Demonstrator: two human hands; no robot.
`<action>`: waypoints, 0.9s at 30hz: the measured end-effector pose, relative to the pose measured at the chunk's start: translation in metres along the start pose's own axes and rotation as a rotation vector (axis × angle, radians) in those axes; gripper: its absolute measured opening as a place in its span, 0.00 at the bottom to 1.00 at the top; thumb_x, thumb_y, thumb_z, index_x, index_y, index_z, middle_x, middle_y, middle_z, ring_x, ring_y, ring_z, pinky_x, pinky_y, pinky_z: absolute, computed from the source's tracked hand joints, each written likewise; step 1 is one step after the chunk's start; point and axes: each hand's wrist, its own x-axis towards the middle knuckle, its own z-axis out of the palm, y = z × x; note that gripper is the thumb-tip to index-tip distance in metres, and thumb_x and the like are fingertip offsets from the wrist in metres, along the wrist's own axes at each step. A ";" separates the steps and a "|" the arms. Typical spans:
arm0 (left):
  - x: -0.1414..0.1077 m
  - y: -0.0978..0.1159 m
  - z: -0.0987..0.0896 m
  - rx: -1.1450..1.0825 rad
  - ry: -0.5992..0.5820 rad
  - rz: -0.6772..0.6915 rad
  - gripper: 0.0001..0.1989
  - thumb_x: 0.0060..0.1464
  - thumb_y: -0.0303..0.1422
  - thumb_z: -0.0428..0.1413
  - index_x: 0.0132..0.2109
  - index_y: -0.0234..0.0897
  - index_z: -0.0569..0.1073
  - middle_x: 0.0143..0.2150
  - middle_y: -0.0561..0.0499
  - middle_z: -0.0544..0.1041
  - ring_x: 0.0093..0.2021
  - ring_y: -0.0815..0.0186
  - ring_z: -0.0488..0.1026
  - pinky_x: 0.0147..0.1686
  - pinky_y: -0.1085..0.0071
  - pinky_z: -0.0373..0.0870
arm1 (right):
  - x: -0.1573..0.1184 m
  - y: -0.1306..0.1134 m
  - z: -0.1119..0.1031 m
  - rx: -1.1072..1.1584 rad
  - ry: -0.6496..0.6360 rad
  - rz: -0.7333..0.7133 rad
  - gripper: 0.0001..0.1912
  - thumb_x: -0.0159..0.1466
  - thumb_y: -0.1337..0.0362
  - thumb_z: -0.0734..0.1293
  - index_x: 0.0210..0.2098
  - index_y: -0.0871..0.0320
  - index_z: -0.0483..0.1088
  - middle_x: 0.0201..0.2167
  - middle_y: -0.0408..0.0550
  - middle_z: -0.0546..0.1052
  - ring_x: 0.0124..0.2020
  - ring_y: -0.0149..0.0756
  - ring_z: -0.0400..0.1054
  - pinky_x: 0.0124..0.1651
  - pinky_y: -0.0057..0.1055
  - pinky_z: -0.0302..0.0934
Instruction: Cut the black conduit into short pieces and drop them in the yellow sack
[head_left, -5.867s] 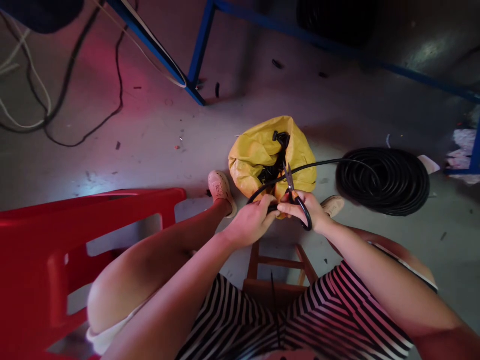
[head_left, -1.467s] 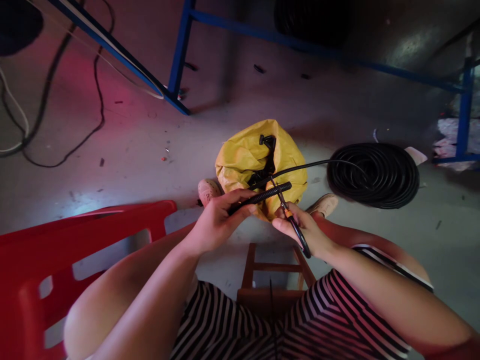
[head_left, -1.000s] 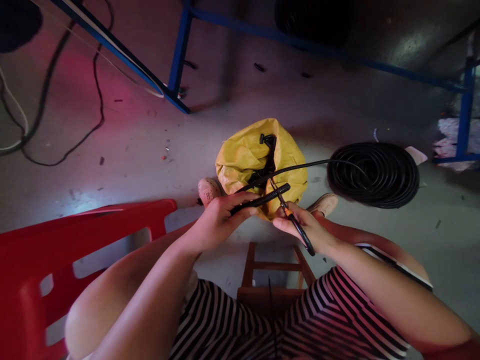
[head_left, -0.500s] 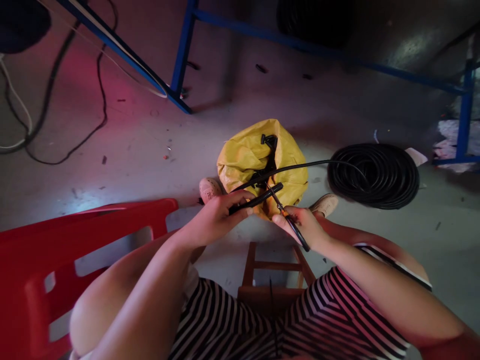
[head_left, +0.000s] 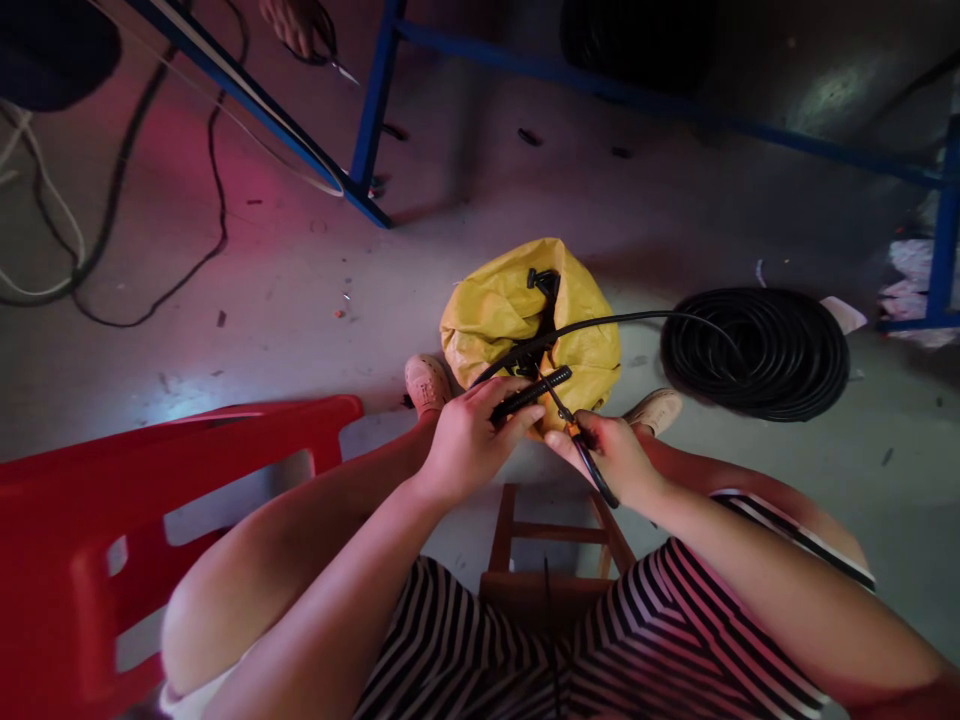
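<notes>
My left hand [head_left: 480, 430] is closed around a black ribbed tube [head_left: 532, 393], whose free end points up and right. In my right hand [head_left: 611, 455] is a pair of scissors [head_left: 589, 465] with dark handles and an orange part at the pivot. Their blades meet the tube near its end; whether they cut into it I cannot tell. A long black cable [head_left: 600, 322] passes behind, from near my left hand over to a black coil [head_left: 757, 350] on the floor. Directly beneath the hands a yellow sack [head_left: 589, 340] stands open with black pieces inside.
A red plastic stool [head_left: 187, 450] is at the left, and a wooden stool [head_left: 555, 533] is below me. Blue metal frame legs [head_left: 373, 110] stand ahead. Another person's hand [head_left: 296, 22] holds scissors at the top left. Black cables [head_left: 214, 180] lie on the left floor.
My left hand has moved right along the tube, closer to the scissors. Another person's hand with scissors has come into view at the top left. The view has shifted slightly.
</notes>
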 end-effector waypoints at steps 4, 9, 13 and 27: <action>0.002 -0.001 0.002 0.021 0.027 0.040 0.10 0.64 0.38 0.60 0.48 0.38 0.80 0.44 0.46 0.85 0.44 0.58 0.82 0.47 0.65 0.78 | 0.000 -0.003 -0.001 -0.022 0.006 0.005 0.27 0.66 0.37 0.65 0.28 0.55 0.68 0.27 0.48 0.76 0.30 0.40 0.70 0.31 0.30 0.52; 0.001 -0.005 0.001 0.111 -0.055 0.136 0.11 0.68 0.37 0.56 0.50 0.37 0.79 0.46 0.44 0.85 0.45 0.58 0.83 0.45 0.66 0.77 | -0.001 -0.001 -0.006 -0.032 -0.034 0.020 0.28 0.66 0.37 0.65 0.31 0.56 0.71 0.27 0.48 0.76 0.30 0.39 0.70 0.31 0.30 0.51; -0.002 -0.006 0.001 0.161 -0.100 0.159 0.13 0.70 0.37 0.53 0.52 0.36 0.79 0.48 0.42 0.84 0.47 0.56 0.83 0.48 0.63 0.77 | 0.001 -0.001 -0.009 -0.009 -0.081 0.009 0.26 0.67 0.38 0.66 0.35 0.57 0.73 0.30 0.47 0.77 0.31 0.39 0.71 0.31 0.30 0.52; -0.003 -0.015 0.005 0.158 -0.122 0.160 0.14 0.70 0.36 0.53 0.53 0.34 0.78 0.49 0.41 0.84 0.48 0.54 0.82 0.48 0.61 0.77 | 0.009 0.000 -0.002 -0.136 -0.044 0.014 0.27 0.67 0.37 0.63 0.28 0.55 0.64 0.25 0.46 0.72 0.28 0.37 0.65 0.31 0.30 0.50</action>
